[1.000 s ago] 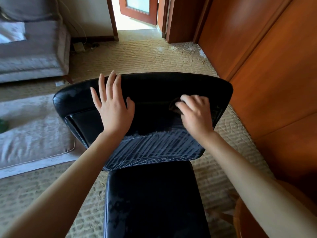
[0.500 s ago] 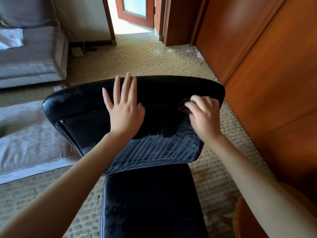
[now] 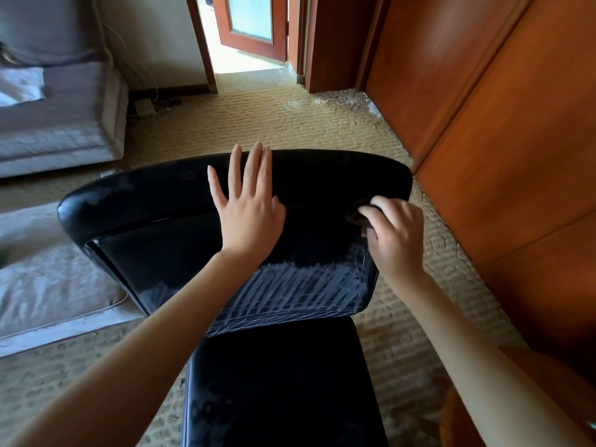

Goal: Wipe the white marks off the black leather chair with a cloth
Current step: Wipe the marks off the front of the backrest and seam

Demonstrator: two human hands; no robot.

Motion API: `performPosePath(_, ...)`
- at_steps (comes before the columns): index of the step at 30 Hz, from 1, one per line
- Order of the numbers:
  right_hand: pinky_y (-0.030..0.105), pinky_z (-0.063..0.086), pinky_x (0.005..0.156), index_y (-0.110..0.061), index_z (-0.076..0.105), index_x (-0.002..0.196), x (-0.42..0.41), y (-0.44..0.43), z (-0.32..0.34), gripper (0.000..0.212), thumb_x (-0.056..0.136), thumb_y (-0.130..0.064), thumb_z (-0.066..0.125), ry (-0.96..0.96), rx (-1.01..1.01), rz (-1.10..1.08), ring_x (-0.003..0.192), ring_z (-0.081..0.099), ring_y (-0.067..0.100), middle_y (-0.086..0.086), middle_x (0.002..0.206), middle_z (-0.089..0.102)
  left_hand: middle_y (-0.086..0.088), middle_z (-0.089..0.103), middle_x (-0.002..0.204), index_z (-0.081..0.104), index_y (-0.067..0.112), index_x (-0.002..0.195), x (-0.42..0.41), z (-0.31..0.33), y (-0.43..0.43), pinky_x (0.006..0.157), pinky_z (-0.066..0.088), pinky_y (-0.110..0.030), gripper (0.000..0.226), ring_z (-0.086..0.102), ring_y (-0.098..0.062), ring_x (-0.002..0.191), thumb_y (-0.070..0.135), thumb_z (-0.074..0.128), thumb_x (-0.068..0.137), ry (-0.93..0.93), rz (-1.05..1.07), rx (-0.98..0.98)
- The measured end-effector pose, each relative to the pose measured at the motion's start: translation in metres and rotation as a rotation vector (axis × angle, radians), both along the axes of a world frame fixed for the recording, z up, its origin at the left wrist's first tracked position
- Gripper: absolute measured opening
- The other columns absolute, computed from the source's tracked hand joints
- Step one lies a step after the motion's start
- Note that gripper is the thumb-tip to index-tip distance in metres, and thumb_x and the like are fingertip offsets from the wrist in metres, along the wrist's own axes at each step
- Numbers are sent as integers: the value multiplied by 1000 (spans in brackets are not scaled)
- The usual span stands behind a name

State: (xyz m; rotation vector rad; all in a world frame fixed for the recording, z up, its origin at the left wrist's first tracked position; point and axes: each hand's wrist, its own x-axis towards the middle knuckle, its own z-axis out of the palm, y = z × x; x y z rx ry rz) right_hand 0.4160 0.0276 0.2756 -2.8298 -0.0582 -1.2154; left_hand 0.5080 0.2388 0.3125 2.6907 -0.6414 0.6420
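Head view: the left hand [image 3: 248,214] is lying flat, fingers straight, near the top edge of the backrest [image 3: 154,221] of the chair [image 3: 277,382], bracing it. The right hand [image 3: 396,233] is curling round a dark cloth [image 3: 356,216], pressing it at the backrest's right edge. The marks [image 3: 296,291] are lying in a band along the bottom edge, apart from the cloth. To do this well, I judge, she should be keeping the brace firm and drawing the cloth down through that band in overlapping strokes. The backrest's long axis is running left to right, its top edge pointing away from the person.
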Motion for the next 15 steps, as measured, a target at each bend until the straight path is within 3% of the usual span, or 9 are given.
performPosePath(7,35,38,75,-8,64,79,-32,5,-62,26,69,16,59,206,-136,132,89,52,25,8,95,65,-5,29,154,27,10,147,1,-2,-1,112,0,-56,70,16,-29,144,17,53,83,-4,9,-10)
performPosePath(11,38,38,75,-9,70,84,-15,-12,-19,23,83,3,50,94,-94,83,87,50,25,8,94,67,-5,28,154,27,10,147,0,-4,-2,113,-2,-56,69,14,-29,145,17,51,83,-5,25,-29)
performPosePath(15,37,38,74,-8,70,87,-4,-27,1,25,77,10,55,14,-36,-41,86,55,27,9,97,66,-5,28,154,27,10,147,-1,-3,-3,113,-3,-55,69,13,-28,145,18,51,83,-2,25,-37)
